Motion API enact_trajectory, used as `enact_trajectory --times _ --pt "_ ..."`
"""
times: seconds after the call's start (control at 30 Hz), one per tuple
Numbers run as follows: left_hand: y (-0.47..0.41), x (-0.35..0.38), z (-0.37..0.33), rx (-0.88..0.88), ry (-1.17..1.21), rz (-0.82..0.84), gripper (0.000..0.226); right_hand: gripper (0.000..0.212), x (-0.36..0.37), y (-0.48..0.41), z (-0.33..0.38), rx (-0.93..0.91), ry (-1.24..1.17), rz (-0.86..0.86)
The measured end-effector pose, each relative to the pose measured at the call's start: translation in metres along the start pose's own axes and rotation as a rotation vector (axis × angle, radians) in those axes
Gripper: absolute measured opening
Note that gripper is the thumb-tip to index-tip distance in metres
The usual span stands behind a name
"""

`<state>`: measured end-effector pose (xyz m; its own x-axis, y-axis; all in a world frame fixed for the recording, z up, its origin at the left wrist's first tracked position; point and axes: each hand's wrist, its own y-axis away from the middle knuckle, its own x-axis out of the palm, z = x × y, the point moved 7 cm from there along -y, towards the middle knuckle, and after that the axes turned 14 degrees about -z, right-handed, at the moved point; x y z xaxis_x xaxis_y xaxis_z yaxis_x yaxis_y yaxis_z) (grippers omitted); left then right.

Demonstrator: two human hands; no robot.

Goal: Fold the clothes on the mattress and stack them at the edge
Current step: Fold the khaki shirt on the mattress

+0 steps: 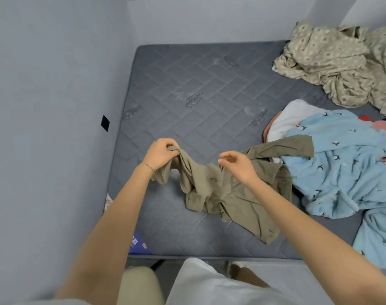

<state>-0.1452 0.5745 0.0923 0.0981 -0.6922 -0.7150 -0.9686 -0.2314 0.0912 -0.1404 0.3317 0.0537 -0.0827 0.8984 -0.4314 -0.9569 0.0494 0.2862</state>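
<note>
Both bare forearms reached out over the near edge of the mattress [187, 84]. The olive garment [227, 194] lay crumpled on the near half of it, between the arms.

- Left hand [162, 154]: clenched round a bunched end of the garment and holding that end up off the quilting, with cloth sagging from the fist to the heap.
- Right hand [238, 165]: hovered just over the garment's middle with fingers loosely curled and nothing in them. Whether it brushed the cloth could not be told.
- Lie of the garment: from the left grip the bulk ran rightward and back toward the person. The long axis was a diagonal, from the far-left fist to the near-right hem.
- One flat olive flap reached far-right and overlapped the blue fleece garment [341, 172].
- The free side lay nearer the right hand. Judged that hand best placed to take a matching end, so the piece could be drawn out flat.

Beyond the fleece lay a white garment [297, 115]. Farthest right was a heaped patterned sheet [330, 62]. No folded stack was seen, so the task was judged barely begun.
</note>
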Motion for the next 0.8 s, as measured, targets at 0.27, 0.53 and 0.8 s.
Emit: enact_trajectory --times 0.27,0.53,0.8 --pt "0.006 0.043 0.073 -0.157 -0.174 -0.061 0.023 0.065 -0.01 -0.005 -0.05 0.003 0.194 0.017" --pt "0.029 0.077 0.12 -0.228 -0.11 -0.116 0.033 0.075 0.004 -0.009 -0.1 0.059 0.272 0.096" --pt "0.057 0.115 0.219 -0.555 -0.069 -0.123 0.059 0.078 0.066 -0.02 -0.132 0.017 0.332 0.205"
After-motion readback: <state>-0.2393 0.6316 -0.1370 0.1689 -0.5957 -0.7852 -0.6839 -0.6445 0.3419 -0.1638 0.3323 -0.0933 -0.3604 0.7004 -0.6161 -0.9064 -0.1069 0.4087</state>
